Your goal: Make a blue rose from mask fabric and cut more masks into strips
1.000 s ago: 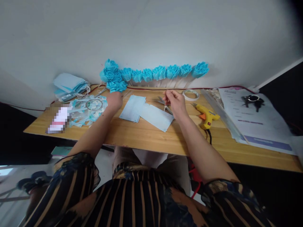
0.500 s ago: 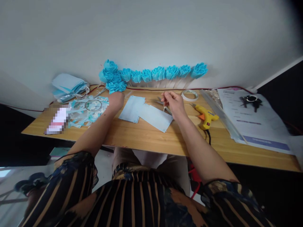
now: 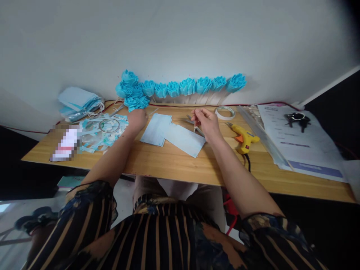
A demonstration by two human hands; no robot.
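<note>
Right hand (image 3: 206, 122) raised just above the desk (image 3: 180, 165), thumb and forefinger pressed together as if pinching something thin; what is pinched too small to make out. Scissors (image 3: 194, 125) lying beneath that hand, partly hidden by it, touching the far edge of the flat blue sheet (image 3: 184, 139). Left hand (image 3: 137, 118) at the back of the desk, against the clump of blue paper flowers (image 3: 135, 95); fingers hidden behind the petals, so cannot tell whether closed or spread.

Flat blue sheet between the two hands, beside a small stack of sheets (image 3: 156, 129). Judged very light, soft and limp: likely to flop if lifted by one corner, easy to crease or tear. Best taken at an edge or with both hands at opposite corners. Flowers judged fragile, crushable; better held low, at the pale stems, than by the petals.

Also on the desk: yellow glue gun (image 3: 244, 137) right of the right hand, tape roll (image 3: 225, 112) behind it, papers (image 3: 298, 142) far right, blue scraps (image 3: 102, 131) left
</note>
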